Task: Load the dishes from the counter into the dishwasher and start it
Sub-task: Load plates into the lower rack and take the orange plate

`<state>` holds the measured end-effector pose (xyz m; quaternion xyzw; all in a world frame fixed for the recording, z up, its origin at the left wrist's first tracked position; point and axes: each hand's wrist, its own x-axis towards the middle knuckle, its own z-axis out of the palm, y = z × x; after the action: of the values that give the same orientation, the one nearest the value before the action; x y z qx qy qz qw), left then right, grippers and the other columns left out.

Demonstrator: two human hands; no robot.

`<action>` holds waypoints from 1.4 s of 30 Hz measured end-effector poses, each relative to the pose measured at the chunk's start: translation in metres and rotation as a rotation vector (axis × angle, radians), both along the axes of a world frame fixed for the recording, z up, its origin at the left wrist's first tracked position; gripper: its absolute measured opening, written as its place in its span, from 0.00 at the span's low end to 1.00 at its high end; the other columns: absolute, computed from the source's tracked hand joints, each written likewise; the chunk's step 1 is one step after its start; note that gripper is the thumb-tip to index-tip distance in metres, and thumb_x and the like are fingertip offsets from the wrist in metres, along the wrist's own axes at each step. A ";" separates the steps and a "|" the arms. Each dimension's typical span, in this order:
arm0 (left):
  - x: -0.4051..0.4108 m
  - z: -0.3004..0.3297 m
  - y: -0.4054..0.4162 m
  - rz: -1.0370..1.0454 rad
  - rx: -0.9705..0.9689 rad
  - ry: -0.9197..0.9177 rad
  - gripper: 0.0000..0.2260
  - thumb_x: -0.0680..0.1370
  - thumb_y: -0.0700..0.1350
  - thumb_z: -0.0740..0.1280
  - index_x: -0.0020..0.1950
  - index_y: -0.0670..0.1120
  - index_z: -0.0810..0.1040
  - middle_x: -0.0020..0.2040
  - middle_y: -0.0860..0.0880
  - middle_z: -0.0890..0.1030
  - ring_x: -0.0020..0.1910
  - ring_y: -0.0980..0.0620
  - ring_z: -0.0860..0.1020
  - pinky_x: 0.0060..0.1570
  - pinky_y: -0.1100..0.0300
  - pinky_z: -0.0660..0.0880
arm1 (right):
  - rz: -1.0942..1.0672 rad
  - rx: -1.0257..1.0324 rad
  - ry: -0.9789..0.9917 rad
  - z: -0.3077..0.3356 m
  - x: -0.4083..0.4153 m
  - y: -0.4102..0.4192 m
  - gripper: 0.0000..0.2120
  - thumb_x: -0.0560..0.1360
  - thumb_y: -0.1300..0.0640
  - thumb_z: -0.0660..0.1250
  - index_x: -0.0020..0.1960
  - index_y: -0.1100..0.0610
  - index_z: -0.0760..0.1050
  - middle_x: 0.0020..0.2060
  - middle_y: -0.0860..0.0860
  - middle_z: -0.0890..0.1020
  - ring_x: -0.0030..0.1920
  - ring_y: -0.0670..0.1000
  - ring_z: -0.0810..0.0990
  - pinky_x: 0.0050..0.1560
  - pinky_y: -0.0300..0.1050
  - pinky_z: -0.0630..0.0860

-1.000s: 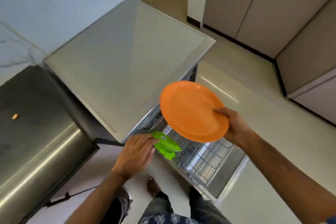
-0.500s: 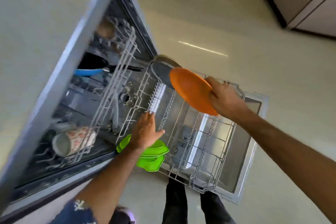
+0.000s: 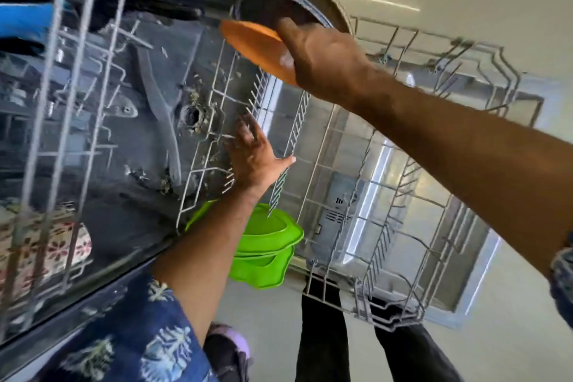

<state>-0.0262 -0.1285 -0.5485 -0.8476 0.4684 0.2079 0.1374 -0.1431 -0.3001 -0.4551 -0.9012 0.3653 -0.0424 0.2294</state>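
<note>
My right hand grips an orange plate by its rim and holds it tilted over the far end of the pulled-out lower rack, next to a dark round plate standing in the rack. My left hand reaches into the rack with fingers spread, touching the wire tines and holding nothing. Two green scalloped plates stand at the rack's near left corner, below my left forearm.
The dishwasher door lies open under the rack. The upper rack at left holds a patterned mug and a blue-and-black pan. The tub floor shows the spray arm. My legs stand in front of the door.
I have bent down close to the dishwasher. My right hand has carried the orange plate lower and farther, toward the dark plate. My left hand has left the green plates and reached deeper into the rack.
</note>
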 end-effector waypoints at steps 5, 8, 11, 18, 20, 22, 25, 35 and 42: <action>-0.001 -0.001 -0.004 -0.017 -0.004 -0.006 0.58 0.66 0.69 0.73 0.80 0.38 0.48 0.78 0.33 0.53 0.74 0.35 0.64 0.70 0.39 0.64 | 0.024 0.090 0.051 -0.011 0.025 -0.001 0.17 0.78 0.59 0.61 0.66 0.59 0.64 0.54 0.62 0.80 0.51 0.67 0.80 0.43 0.55 0.71; -0.003 0.002 -0.004 -0.015 0.013 0.012 0.57 0.67 0.69 0.72 0.80 0.39 0.47 0.79 0.33 0.51 0.75 0.35 0.62 0.71 0.39 0.63 | -0.004 0.146 -0.001 -0.009 0.032 -0.009 0.18 0.77 0.62 0.62 0.65 0.59 0.64 0.51 0.60 0.80 0.47 0.64 0.81 0.47 0.59 0.78; -0.002 0.007 -0.005 -0.025 0.034 0.020 0.56 0.68 0.69 0.71 0.81 0.39 0.46 0.79 0.33 0.51 0.76 0.36 0.59 0.72 0.40 0.63 | -0.002 0.157 0.030 -0.005 0.028 -0.014 0.19 0.78 0.61 0.63 0.66 0.59 0.64 0.50 0.60 0.80 0.45 0.62 0.81 0.47 0.59 0.80; -0.007 0.048 0.002 -0.060 0.000 0.074 0.48 0.76 0.66 0.64 0.81 0.39 0.44 0.80 0.35 0.49 0.80 0.38 0.51 0.76 0.40 0.55 | 0.059 0.012 -0.047 0.024 -0.030 0.012 0.26 0.76 0.63 0.66 0.70 0.61 0.60 0.52 0.61 0.77 0.44 0.61 0.78 0.34 0.50 0.70; -0.013 0.066 0.009 -0.134 -0.011 0.060 0.45 0.78 0.65 0.60 0.81 0.38 0.43 0.81 0.35 0.47 0.80 0.39 0.48 0.77 0.41 0.51 | 0.065 0.007 -0.028 0.039 -0.052 0.031 0.27 0.77 0.62 0.64 0.74 0.61 0.61 0.59 0.61 0.76 0.52 0.62 0.78 0.37 0.53 0.75; -0.026 0.107 0.017 -0.231 -0.014 0.020 0.43 0.80 0.65 0.56 0.80 0.37 0.43 0.81 0.35 0.46 0.80 0.39 0.46 0.78 0.42 0.49 | 0.110 0.058 0.013 0.067 -0.075 0.052 0.32 0.77 0.58 0.65 0.78 0.60 0.57 0.67 0.61 0.72 0.62 0.62 0.74 0.48 0.58 0.79; -0.050 0.180 0.036 -0.332 -0.051 -0.013 0.41 0.81 0.64 0.53 0.80 0.35 0.44 0.80 0.34 0.46 0.80 0.38 0.47 0.77 0.41 0.50 | 0.193 0.087 0.093 0.108 -0.102 0.078 0.38 0.75 0.52 0.69 0.78 0.63 0.55 0.74 0.61 0.64 0.70 0.63 0.67 0.60 0.62 0.76; -0.111 0.387 0.154 -0.351 -0.170 -0.026 0.38 0.81 0.63 0.48 0.80 0.36 0.49 0.80 0.35 0.50 0.80 0.38 0.48 0.77 0.40 0.53 | 0.291 0.051 0.216 0.267 -0.145 0.175 0.41 0.78 0.38 0.60 0.81 0.58 0.48 0.79 0.59 0.54 0.79 0.60 0.53 0.77 0.62 0.54; -0.101 0.482 0.294 -0.066 -0.249 -0.120 0.39 0.81 0.63 0.53 0.80 0.37 0.51 0.81 0.37 0.50 0.80 0.40 0.49 0.77 0.41 0.54 | 0.553 -0.103 0.120 0.368 -0.100 0.262 0.40 0.79 0.35 0.53 0.81 0.58 0.48 0.80 0.59 0.52 0.79 0.60 0.51 0.77 0.63 0.53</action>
<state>-0.1269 0.1659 -0.0667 -0.8531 0.5093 0.0923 0.0659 -0.2430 -0.0383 -0.0874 -0.9780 0.1158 0.0567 0.1641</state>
